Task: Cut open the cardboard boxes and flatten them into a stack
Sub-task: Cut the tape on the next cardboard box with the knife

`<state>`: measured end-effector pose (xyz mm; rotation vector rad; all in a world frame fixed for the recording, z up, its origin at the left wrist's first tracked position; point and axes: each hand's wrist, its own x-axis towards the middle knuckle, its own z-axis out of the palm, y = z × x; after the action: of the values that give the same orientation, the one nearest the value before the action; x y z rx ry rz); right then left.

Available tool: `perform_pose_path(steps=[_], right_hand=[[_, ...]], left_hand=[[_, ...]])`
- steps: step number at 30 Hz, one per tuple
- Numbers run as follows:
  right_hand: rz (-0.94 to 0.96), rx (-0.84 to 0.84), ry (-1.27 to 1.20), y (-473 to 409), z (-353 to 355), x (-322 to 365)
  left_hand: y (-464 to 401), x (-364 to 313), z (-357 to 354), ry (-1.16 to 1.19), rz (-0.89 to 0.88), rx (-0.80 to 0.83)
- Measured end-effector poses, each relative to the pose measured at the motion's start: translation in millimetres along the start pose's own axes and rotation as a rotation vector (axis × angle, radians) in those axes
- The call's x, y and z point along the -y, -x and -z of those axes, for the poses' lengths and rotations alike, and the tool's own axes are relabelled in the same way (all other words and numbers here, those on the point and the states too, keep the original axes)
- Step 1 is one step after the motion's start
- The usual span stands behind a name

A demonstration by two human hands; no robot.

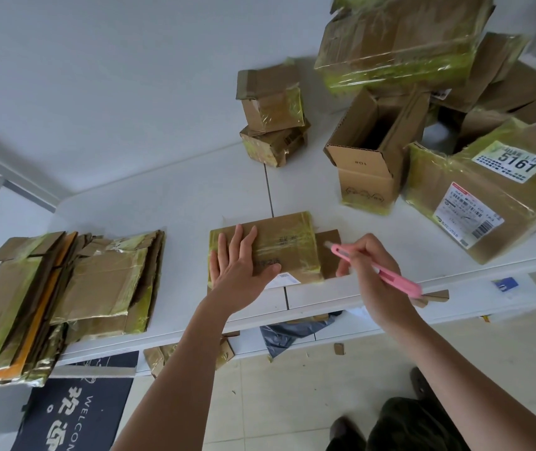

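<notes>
We judge the job partly done: a stack of flattened boxes [64, 297] already lies at the left end of the counter [169, 203], while a heap of uncut boxes [439, 102] waits at the far right, so a good deal is left. The box in hand [279, 245] lies flat near the front edge of the counter, wrapped in yellowish tape, one flap showing at its right end. Our left hand [240, 265] presses down on it with straight, spread fingers, and our right hand [367, 265] grips a pink utility knife [377, 268], its tip hovering just beside the box's right end; we cannot tell whether the blade touches the cardboard. Behind it, two small taped boxes [273, 115] stand one on the other, and an open upright box [371, 157] stands near a large labelled box [488, 190]. On the floor below lie cardboard scraps [191, 353], a grey bag [292, 333] and a welcome mat [77, 415]. Nothing blocks the way to the stack.
</notes>
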<state>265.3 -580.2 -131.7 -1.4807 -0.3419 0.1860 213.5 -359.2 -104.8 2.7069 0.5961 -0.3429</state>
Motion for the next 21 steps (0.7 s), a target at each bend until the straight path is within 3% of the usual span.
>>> perform_pose_path(steps=[7, 21], right_hand=[[0.004, -0.025, 0.038, -42.6, -19.9, -10.6], [0.002, -0.039, 0.046, -44.7, -23.2, -10.7]], left_hand=[[-0.2, -0.8, -0.2, 0.012, -0.004, -0.008], [-4.2, 0.8, -0.9, 0.019, 0.001, -0.013]])
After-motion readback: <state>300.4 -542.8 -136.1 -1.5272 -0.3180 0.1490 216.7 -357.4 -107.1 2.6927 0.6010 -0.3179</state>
